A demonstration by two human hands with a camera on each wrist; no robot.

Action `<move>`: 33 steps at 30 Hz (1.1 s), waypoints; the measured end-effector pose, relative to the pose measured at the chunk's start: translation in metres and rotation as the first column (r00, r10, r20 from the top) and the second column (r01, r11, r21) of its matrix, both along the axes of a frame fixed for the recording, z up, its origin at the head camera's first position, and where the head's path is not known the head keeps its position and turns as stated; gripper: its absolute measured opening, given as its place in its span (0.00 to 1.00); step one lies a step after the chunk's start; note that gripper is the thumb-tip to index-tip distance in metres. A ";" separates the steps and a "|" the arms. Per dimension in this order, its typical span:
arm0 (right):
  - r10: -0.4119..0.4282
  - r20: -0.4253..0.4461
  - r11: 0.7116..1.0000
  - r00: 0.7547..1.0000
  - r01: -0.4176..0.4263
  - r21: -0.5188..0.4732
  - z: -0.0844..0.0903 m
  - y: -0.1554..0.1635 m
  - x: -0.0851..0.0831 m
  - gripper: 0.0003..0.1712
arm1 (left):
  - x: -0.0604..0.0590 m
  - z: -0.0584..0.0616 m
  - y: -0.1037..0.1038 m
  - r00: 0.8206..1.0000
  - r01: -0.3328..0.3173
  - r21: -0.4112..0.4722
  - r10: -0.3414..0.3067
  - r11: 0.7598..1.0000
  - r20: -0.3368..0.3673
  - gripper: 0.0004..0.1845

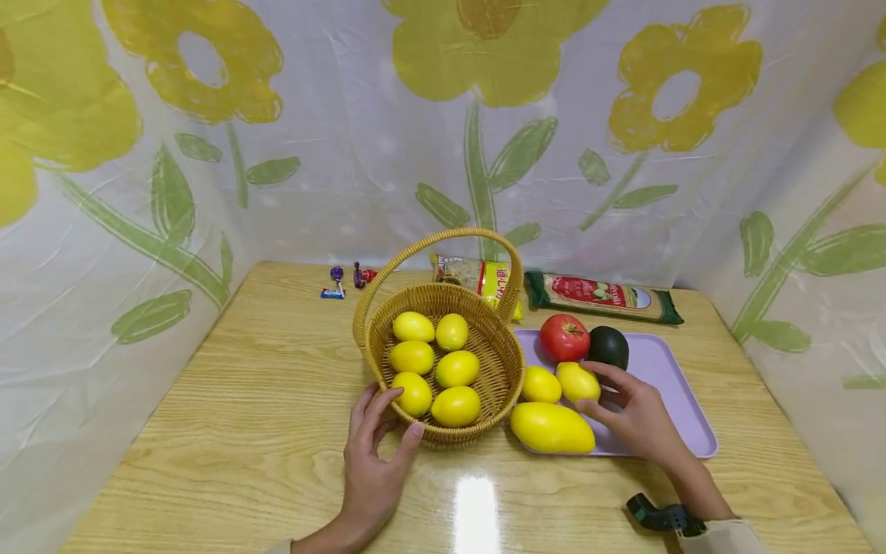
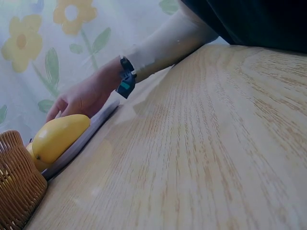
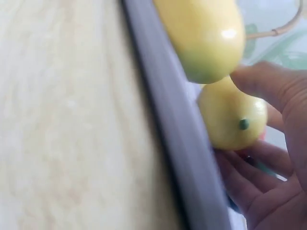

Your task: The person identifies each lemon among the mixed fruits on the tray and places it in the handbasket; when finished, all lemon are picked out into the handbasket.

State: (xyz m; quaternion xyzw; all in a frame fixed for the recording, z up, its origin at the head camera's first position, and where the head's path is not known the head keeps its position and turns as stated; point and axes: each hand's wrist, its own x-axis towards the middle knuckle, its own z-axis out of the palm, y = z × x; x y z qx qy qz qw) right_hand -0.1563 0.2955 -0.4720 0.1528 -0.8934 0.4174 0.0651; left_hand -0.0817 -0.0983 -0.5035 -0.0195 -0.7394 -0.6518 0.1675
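A woven basket with a tall handle holds several lemons. My left hand holds its front left rim, index finger reaching over the edge and thumb along the front. On the purple tray, my right hand has its thumb and fingers around a lemon. Another lemon lies just left of that one. In front of both is a yellow mango. Behind them sit a red tomato and a dark green avocado.
Along the back of the table lie a clear food packet with a yellow and red label, and a long green-ended noodle packet. Small wrapped candies are at the back left. A flowered cloth encloses the table.
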 end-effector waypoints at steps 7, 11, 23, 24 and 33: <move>-0.015 0.014 1.000 1.000 0.015 -0.022 -0.009 0.001 -0.006 0.31 | 0.000 0.000 -0.002 1.000 -0.003 -0.008 0.003 1.000 -0.001 0.27; -0.022 0.006 0.999 1.000 0.023 -0.035 -0.004 0.004 -0.008 0.29 | -0.001 0.001 -0.001 1.000 -0.004 -0.002 0.004 1.000 -0.008 0.27; 0.332 0.047 0.913 0.942 -0.309 -0.267 0.058 -0.036 -0.010 0.29 | -0.003 0.002 0.000 1.000 -0.002 0.008 0.002 1.000 -0.015 0.26; 0.362 0.043 0.908 0.931 -0.341 -0.242 0.062 -0.044 -0.012 0.29 | -0.003 0.002 0.000 1.000 -0.001 0.009 0.001 1.000 -0.015 0.27; 0.457 0.006 0.876 0.890 -0.451 0.170 0.081 -0.106 -0.030 0.22 | 0.001 0.002 0.001 1.000 -0.014 0.064 0.015 0.998 -0.010 0.28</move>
